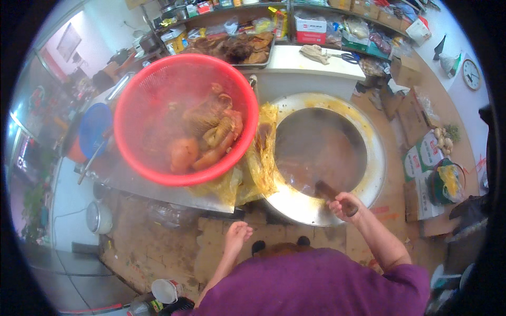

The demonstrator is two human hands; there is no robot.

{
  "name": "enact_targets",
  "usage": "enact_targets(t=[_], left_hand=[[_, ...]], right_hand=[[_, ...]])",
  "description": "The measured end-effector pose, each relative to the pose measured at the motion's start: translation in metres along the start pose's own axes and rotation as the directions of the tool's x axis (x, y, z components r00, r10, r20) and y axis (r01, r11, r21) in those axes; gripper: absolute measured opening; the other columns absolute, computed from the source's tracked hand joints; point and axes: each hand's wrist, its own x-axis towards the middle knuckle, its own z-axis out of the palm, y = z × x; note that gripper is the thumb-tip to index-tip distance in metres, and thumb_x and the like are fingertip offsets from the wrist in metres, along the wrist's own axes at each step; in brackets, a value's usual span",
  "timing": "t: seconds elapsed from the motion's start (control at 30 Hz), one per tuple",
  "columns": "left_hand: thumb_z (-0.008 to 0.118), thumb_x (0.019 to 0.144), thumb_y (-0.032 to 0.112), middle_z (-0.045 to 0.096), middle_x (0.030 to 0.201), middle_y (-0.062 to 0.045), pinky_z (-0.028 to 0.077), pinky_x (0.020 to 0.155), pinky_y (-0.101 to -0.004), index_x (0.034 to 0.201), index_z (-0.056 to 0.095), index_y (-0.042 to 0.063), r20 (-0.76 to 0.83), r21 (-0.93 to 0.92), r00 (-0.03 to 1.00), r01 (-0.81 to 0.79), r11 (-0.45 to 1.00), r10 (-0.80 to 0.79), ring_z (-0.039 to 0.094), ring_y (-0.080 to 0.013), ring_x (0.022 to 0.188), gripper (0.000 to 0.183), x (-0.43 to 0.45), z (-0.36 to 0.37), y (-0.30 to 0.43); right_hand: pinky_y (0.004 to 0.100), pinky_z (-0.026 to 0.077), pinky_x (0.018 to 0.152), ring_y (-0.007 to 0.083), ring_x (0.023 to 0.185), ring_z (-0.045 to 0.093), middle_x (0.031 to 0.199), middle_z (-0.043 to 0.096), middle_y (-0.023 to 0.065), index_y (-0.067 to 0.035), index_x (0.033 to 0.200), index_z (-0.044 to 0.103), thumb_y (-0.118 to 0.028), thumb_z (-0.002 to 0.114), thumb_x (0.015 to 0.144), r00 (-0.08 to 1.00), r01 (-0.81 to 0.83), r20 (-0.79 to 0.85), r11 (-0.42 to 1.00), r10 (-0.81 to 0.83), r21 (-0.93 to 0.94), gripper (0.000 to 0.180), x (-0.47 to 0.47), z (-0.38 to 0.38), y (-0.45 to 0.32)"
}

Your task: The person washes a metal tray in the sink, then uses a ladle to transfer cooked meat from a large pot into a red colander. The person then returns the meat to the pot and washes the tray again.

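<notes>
My right hand [344, 205] grips the dark wooden handle [330, 192] of a tool whose far end is down at the liquid [312, 154], likely sunk in it; its head is hidden. The brown, steaming liquid fills a large round cooking vat with a wide metal rim [374, 146]. My left hand [238, 233] hangs over the floor before the metal counter, fingers curled, with nothing seen in it. Left of the vat, a big red plastic colander basket [253, 130] holds several pieces of cooked meat [209, 122]. Stained yellow plastic film [265, 154] lies between basket and vat.
A metal tray of browned meat [237, 49] stands behind the basket. On the white ledge [284, 59] lie a cloth [314, 53] and scissors [350, 58]. A blue basin [95, 124] is at left; cartons [423, 170] stand at right. The metal counter's corner [225, 205] juts towards me.
</notes>
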Motion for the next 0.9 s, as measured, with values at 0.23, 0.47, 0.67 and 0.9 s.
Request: enact_targets(t=[0.23, 0.47, 0.67, 0.9], left_hand=[[0.047, 0.092, 0.016, 0.061, 0.091, -0.008, 0.049, 0.071, -0.0265, 0.103, 0.049, 0.004, 0.25, 0.034, 0.968, -0.036, 0.999, 0.027, 0.059, -0.0146, 0.08, 0.016, 0.011, 0.04, 0.008], [0.046, 0.091, 0.018, 0.06, 0.09, -0.007, 0.048, 0.073, -0.027, 0.102, 0.05, 0.005, 0.509, 0.08, 0.861, -0.018, 0.997, -0.025, 0.058, -0.0142, 0.081, 0.018, 0.02, 0.11, 0.035], [0.047, 0.091, 0.023, 0.06, 0.09, -0.006, 0.047, 0.073, -0.0268, 0.103, 0.05, 0.004, 0.68, 0.172, 0.724, 0.004, 0.985, -0.121, 0.057, -0.0138, 0.08, 0.022, 0.014, 0.158, 0.037], [0.046, 0.091, 0.039, 0.057, 0.101, -0.011, 0.049, 0.076, -0.031, 0.112, 0.045, 0.005, 0.797, 0.11, 0.53, 0.344, 0.933, -0.289, 0.056, -0.017, 0.087, 0.04, 0.013, 0.208, 0.031]], right_hand=[[0.0183, 0.04, 0.044, 0.008, 0.051, 0.049, 0.069, 0.052, 0.0018, 0.003, 0.101, 0.048, -0.014, 0.054, 0.073, 0.988, 0.132, 0.066, 0.988, -0.138, 0.083, 0.033, -0.037, 0.017, 0.046], [0.0214, 0.038, 0.046, 0.0081, 0.051, 0.044, 0.069, 0.049, -0.0002, 0.002, 0.104, 0.049, -0.016, 0.051, 0.075, 0.964, 0.246, 0.083, 0.965, -0.254, 0.092, 0.034, -0.055, 0.019, 0.083], [0.0231, 0.038, 0.047, 0.0086, 0.054, 0.044, 0.07, 0.047, -0.0002, 0.002, 0.106, 0.049, -0.016, 0.051, 0.077, 0.927, 0.274, 0.216, 0.948, -0.306, 0.164, 0.034, -0.068, 0.012, 0.101], [0.0213, 0.04, 0.047, 0.0074, 0.054, 0.047, 0.069, 0.047, -0.0002, 0.003, 0.105, 0.049, -0.014, 0.049, 0.079, 0.915, 0.326, 0.123, 0.885, -0.384, 0.333, 0.031, -0.076, 0.021, 0.11]])
